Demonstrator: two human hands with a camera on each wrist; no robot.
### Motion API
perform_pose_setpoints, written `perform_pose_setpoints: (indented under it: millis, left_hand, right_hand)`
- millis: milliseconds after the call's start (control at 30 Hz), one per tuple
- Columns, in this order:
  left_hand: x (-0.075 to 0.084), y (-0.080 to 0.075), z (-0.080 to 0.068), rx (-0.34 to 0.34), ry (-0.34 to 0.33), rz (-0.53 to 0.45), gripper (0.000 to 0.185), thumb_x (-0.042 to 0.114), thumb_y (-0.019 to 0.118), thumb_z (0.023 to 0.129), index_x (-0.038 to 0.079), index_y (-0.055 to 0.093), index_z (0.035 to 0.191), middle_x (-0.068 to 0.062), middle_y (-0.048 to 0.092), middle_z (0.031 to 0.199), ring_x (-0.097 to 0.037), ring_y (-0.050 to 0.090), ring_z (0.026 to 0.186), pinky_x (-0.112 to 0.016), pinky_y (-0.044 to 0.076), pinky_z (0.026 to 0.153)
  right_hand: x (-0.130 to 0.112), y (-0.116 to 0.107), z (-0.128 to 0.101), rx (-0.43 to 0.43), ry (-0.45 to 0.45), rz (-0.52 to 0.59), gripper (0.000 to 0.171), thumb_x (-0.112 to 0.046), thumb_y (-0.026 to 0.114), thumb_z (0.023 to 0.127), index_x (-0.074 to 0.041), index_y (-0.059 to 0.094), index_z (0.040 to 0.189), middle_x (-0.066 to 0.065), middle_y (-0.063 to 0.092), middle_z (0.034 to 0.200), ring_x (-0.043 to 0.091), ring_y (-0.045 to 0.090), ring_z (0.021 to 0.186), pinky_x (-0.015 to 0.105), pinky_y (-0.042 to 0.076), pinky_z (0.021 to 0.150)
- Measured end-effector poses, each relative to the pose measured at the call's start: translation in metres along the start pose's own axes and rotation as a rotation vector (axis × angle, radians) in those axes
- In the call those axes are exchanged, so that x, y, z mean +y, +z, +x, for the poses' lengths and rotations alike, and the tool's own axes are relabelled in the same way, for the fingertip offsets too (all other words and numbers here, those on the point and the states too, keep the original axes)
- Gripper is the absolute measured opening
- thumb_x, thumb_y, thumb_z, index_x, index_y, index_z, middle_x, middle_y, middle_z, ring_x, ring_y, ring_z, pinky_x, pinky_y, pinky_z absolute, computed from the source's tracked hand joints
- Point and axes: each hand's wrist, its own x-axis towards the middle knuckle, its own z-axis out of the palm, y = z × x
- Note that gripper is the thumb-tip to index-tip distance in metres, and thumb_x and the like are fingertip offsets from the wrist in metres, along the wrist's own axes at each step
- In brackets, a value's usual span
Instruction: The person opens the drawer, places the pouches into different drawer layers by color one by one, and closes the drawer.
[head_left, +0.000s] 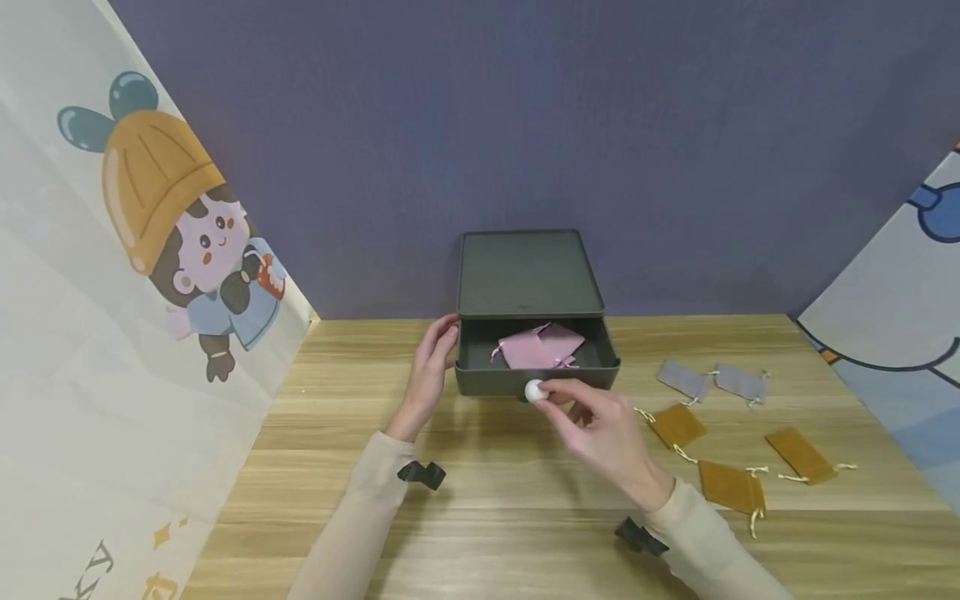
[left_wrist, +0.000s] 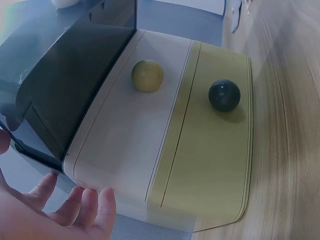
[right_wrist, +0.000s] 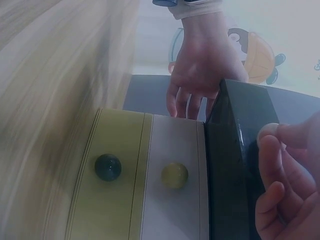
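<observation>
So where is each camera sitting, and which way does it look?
Head: worn on the head, looking forward and down at the open drawer; the left hand, right hand and sleeves show.
Left wrist: on that wrist, facing the lower drawer fronts; the left hand shows.
Right wrist: on that wrist, facing the same fronts and the left hand beyond; the right hand pinching the white knob shows.
Both wrist views share the yellow knob and dark knob.

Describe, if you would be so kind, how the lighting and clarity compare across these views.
Head view: fairly even light, soft shadows on the table below the open drawer; left wrist view: pale, bluish haze, a small highlight on the dark knob; right wrist view: similarly hazy, softening the right hand's detail.
</observation>
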Motion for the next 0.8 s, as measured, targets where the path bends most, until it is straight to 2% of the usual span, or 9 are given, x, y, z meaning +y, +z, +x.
perform_pose_setpoints:
  millis: [233,533,800]
  left_hand:
    - [-0.0005,0.0011,0.0014,-0.006,0.016,-0.014,0.048,0.022,0.045,0.112,-0.003,0.048,0.154,-0.025,0.054,0.155,-0.039,0.053,0.143,-0.043,0.058,0.102]
    - [-0.0005,0.0017,0.0015,-0.005,0.013,-0.023,0.048,0.021,0.044,0.112,-0.004,0.048,0.153,-0.025,0.054,0.154,-0.038,0.053,0.142,-0.047,0.057,0.104]
    - [0.0001,0.0032,0.0027,0.003,0.021,-0.029,0.047,0.017,0.044,0.112,-0.005,0.047,0.153,-0.027,0.054,0.153,-0.04,0.055,0.14,-0.05,0.057,0.104]
  right_hand:
    - [0.0036,0.0022,0.0014,0.006,0.002,-0.007,0.029,0.004,0.087,0.079,-0.006,0.079,0.105,0.008,0.081,0.083,-0.001,0.06,0.054,0.011,0.049,0.049]
    - [0.0048,0.0009,0.0049,-0.015,0.056,-0.009,0.024,-0.001,0.085,0.085,-0.008,0.079,0.108,0.005,0.081,0.084,-0.001,0.06,0.057,0.012,0.049,0.051]
    - [0.0084,0.0033,0.0066,0.007,0.044,-0.009,0.03,0.004,0.086,0.082,-0.008,0.079,0.109,0.005,0.08,0.083,-0.003,0.058,0.056,0.013,0.049,0.05]
